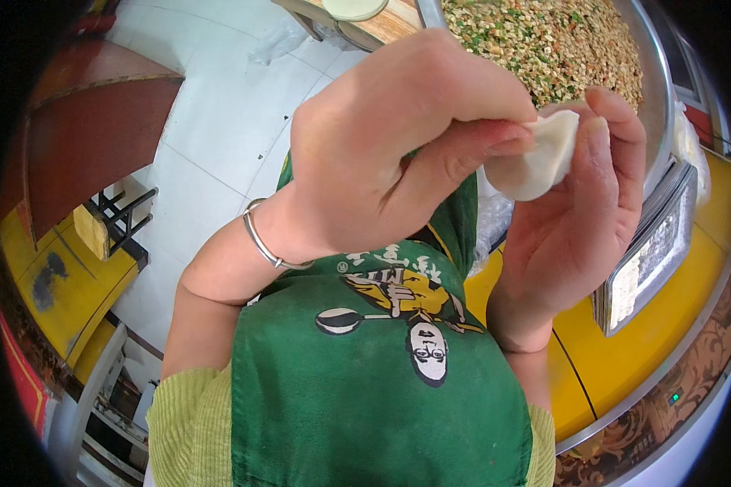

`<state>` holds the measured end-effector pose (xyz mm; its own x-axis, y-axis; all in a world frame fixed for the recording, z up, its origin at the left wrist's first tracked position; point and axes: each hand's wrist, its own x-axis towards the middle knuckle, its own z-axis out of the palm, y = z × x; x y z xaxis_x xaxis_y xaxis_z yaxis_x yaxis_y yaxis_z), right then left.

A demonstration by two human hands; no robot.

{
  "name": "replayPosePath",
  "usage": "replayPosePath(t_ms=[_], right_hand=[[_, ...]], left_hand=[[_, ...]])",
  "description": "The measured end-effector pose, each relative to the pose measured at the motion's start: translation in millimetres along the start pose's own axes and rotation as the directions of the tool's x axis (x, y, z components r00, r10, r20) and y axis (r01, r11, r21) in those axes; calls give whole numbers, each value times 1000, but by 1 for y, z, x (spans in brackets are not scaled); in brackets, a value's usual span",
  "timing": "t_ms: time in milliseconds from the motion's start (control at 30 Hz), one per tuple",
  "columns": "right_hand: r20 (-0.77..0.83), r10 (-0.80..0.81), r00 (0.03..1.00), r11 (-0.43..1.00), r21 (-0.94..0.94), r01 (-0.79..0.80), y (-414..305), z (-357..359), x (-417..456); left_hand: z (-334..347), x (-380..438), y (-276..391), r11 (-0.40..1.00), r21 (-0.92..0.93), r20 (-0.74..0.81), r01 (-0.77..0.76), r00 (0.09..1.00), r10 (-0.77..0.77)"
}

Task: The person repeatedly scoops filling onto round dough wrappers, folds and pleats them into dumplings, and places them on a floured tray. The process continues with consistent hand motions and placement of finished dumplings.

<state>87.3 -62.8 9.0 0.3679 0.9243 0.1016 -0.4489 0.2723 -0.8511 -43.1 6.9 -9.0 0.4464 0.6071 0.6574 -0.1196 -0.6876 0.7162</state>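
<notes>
My left hand [377,140], with a silver-coloured bangle on its wrist, pinches the near edge of a pale round dough wrapper [533,167] between thumb and forefinger. The curled fingers of my right hand [585,201] cup the wrapper from the other side, its thumb against the edge. The wrapper is partly folded; whether anything lies inside cannot be told. Just beyond both hands stands a large metal basin [661,91] full of chopped filling [542,42] with green and orange bits.
A wooden board [396,24] bearing a stack of round wrappers [354,6] is at the top. To the right, a stack of dark-edged menus or folders [652,249] lies on a yellow surface [524,365]. Clear plastic film [492,225] is beside my right wrist. A reddish-brown table [97,128] stands at left.
</notes>
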Motion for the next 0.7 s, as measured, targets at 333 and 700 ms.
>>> replayPosePath(t_ms=[333,700], right_hand=[[64,46,997,997,63,-50,12,-1,-28],[-53,-137,989,989,42,139,21,-1,-12]], left_hand=[[6,-5,13,975,-179,-111,133,982,-155],[13,-4,16,906,-372,-147,203,951,-274]])
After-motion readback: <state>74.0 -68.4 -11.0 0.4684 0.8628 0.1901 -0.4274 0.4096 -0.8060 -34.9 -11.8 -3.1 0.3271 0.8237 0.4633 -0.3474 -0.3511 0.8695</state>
